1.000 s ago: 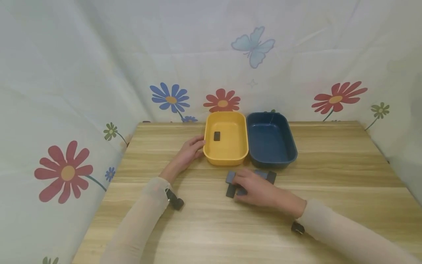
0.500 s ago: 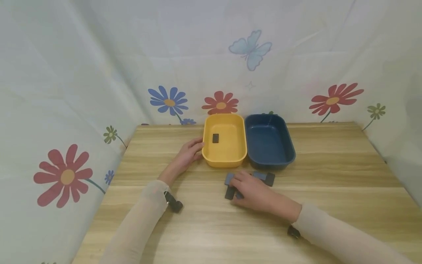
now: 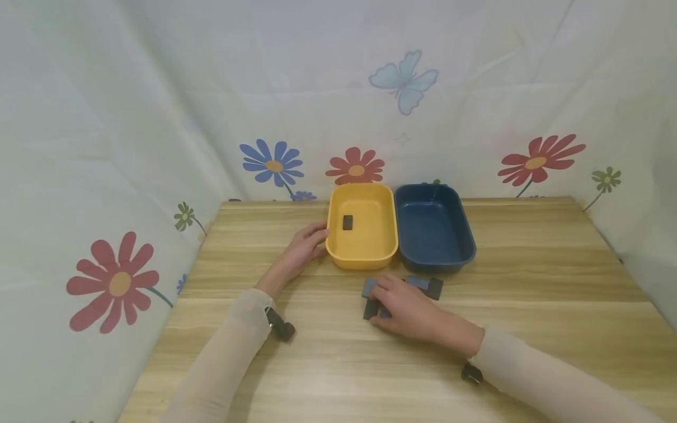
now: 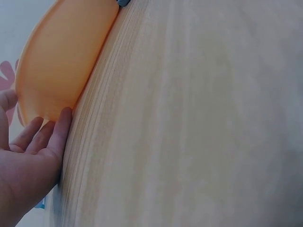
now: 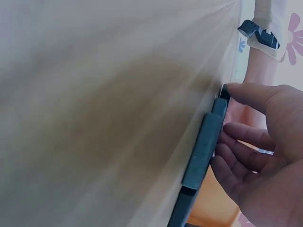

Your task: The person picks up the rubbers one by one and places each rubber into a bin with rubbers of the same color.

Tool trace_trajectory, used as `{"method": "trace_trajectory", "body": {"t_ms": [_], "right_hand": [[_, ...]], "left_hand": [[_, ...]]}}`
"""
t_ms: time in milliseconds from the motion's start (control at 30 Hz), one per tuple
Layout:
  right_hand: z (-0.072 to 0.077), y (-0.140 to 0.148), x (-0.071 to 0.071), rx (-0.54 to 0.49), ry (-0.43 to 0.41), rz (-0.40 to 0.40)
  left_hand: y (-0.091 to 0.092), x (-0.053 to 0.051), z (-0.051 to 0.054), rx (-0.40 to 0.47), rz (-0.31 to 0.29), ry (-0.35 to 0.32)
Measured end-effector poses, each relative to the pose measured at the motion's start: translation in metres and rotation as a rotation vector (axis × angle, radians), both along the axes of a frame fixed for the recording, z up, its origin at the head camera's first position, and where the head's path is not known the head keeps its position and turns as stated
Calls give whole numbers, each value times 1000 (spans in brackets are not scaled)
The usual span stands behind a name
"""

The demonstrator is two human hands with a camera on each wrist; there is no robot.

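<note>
While left hand (image 3: 302, 249), loosely extended, touched yellow oblong plastic tub (image 3: 364, 264), right hand (image 3: 409, 308) curved over dark rectangular tiles (image 3: 371, 309); grip was unclear.

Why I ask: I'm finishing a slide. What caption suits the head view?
Left hand against a yellow bin beside a blue bin, right hand over small blocks on the wood-grain table.

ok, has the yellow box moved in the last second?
No. In the head view the yellow box sits in the same spot against the red flower behind it; the whole picture has just dropped slightly.
</note>
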State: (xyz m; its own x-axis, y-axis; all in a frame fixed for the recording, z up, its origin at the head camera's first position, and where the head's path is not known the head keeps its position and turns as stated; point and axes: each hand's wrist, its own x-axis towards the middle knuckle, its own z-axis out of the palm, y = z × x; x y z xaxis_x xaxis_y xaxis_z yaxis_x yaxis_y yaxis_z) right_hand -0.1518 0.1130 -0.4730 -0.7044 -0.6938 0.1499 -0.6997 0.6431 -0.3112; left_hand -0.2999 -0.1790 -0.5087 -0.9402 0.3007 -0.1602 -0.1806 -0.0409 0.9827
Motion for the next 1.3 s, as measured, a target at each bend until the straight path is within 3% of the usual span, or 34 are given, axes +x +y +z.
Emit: {"method": "trace_trajectory", "body": {"t_ms": [200,367,567,767,933,1300], "right_hand": [[6,1,0,-8,2,12],[30,0,-6,-78,-16,87],[64,2,-35,-157,-17,77],[84,7,-74,-172,-68,-41],[87,8,-107,-162,-52,-123],[69,-6,-159,-81,-128,-198]], "left_hand": [[2,0,1,1,-2,-5],[2,-1,1,1,2,-8],[1,-1,1,7,0,0],[1,-2,3,12,1,-3],[1,-2,4,11,2,-3],[0,1,4,12,-1,-16]]}}
